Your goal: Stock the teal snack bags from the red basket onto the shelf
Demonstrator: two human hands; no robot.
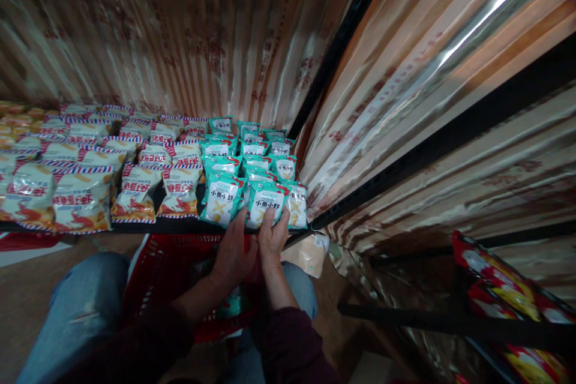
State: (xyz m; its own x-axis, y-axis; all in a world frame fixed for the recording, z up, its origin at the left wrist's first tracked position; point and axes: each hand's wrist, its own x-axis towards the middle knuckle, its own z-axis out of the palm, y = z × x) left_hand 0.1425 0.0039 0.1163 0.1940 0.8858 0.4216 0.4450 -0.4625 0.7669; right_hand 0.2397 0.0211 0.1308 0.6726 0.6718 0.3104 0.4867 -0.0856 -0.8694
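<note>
Backdrop: pleated, shiny sheeting point(202, 24) with reddish printed characters hangs behind and to the right, crossed by a slanting black post point(342, 42).
Shelf: a black front edge point(148, 227) runs beneath rows of snack bags.
Green bags: the middle front bag point(269, 195) stands at the shelf's right end, between the left front bag point(222, 199) and the right front bag point(297, 204), with more rows behind.
Right hand: its fingers lie over the middle front bag's lower face; the hand point(273, 237) is partly spread (whether it grips, I cannot tell).
Left hand: this hand point(234, 255) reaches up beside the other, fingertips near the gap between the left and middle front bags; its grip is unclear too.
White-and-orange bags: these point(83, 201) fill the shelf further left.
Basket: a red basket point(155, 261) sits below, between jeans-clad knees point(87, 306).
</note>
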